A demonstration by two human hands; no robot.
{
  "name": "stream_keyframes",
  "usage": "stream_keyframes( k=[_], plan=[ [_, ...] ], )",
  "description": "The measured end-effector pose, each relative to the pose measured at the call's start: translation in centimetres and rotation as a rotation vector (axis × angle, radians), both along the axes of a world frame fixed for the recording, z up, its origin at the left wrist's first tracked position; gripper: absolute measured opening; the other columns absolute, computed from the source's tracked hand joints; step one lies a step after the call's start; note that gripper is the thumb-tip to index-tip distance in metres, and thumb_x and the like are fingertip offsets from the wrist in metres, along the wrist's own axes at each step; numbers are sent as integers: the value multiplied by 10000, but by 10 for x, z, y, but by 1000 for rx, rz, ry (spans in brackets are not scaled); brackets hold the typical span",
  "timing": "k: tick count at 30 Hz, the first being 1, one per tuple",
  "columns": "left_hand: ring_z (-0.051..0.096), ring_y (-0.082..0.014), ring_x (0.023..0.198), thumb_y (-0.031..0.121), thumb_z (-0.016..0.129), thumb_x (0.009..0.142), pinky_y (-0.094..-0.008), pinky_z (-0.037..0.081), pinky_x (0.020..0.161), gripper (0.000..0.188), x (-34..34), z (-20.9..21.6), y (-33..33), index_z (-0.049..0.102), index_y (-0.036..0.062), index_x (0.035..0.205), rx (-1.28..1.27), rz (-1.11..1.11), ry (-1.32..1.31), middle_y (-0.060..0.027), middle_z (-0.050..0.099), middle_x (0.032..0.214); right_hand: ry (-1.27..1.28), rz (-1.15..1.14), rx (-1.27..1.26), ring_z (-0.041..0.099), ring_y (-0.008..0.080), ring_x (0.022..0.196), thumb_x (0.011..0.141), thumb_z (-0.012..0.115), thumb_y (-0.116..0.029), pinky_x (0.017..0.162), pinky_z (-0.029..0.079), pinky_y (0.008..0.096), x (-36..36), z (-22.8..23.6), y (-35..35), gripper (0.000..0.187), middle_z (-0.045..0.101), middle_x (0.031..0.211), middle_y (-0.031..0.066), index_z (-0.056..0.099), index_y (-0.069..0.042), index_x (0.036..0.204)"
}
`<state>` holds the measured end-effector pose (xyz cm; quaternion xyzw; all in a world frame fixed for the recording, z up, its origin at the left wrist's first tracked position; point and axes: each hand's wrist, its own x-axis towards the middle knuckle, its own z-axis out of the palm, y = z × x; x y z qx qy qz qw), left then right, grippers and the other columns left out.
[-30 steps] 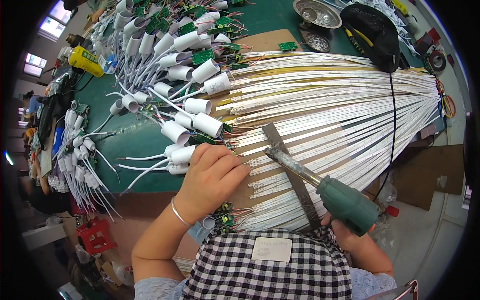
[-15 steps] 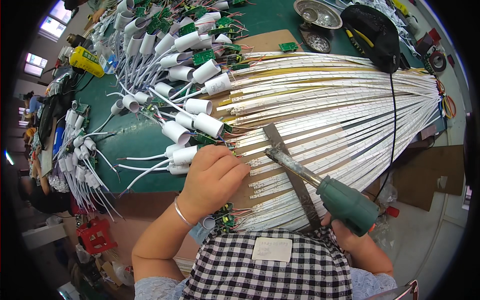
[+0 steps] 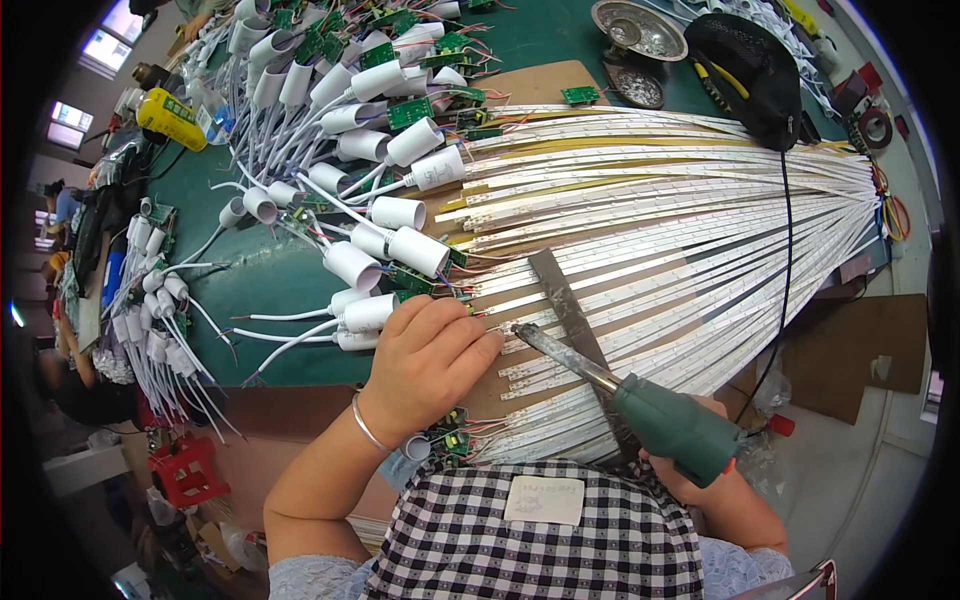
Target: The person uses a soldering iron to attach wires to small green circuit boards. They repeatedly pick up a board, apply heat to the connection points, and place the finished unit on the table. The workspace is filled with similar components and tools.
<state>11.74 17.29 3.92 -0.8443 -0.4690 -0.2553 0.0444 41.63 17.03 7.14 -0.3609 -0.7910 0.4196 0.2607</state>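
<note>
My right hand (image 3: 690, 480) grips the green handle of a soldering iron (image 3: 665, 420). The iron's tip is at the near end of a white LED strip (image 3: 560, 318), close to my left fingertips. Pinched closed, my left hand (image 3: 430, 350) rests at the strip ends, and its fingers hide what they hold. Thin red wires and a small circuit board show just beyond it. White cylindrical lamp caps (image 3: 368, 312) with cables lie by its knuckles. A dark flat metal bar (image 3: 580, 335) lies across the strips under the iron.
More caps, cables and green circuit boards (image 3: 410, 112) are heaped at the far left. A metal dish (image 3: 640, 30) and a black mesh bag (image 3: 745, 75) stand at the back. A black cord (image 3: 787, 260) crosses the strips. A yellow bottle (image 3: 170, 118) stands far left.
The soldering iron has moved left and slightly down, its tip now nearer my left fingertips. The metal bar's far end has shifted slightly right. My left hand has hardly moved.
</note>
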Motion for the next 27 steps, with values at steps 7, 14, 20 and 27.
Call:
stream_keyframes(
  k=[7,14,20,27],
  plan=[
    [552,-204,853,135,637,683,-357,454,759,182,0,0,0,672,108,860,-11,5,2,-3,626,858,-116,97,-25,654,267,858,754,685,-48,755,525,328,10,-2,0,316,665,991,125,640,-2,1063],
    [555,-204,850,134,638,682,-355,455,746,163,0,0,1,661,106,841,-6,-2,-10,-4,617,842,-130,151,-28,659,245,857,775,678,-51,751,525,315,1,7,6,317,668,1009,118,631,3,1083],
    [557,-202,844,132,640,676,-355,457,741,170,0,0,1,662,105,843,-11,-8,-8,-4,616,836,-67,51,157,636,233,627,804,572,-96,583,505,319,-1,3,5,212,642,798,99,648,-3,978],
    [555,-204,833,130,642,668,-352,459,735,176,0,1,2,665,101,840,-18,-15,-17,-7,613,829,12,0,25,631,154,566,848,514,-105,564,501,280,4,2,2,230,650,740,68,626,12,1011]
  ],
)
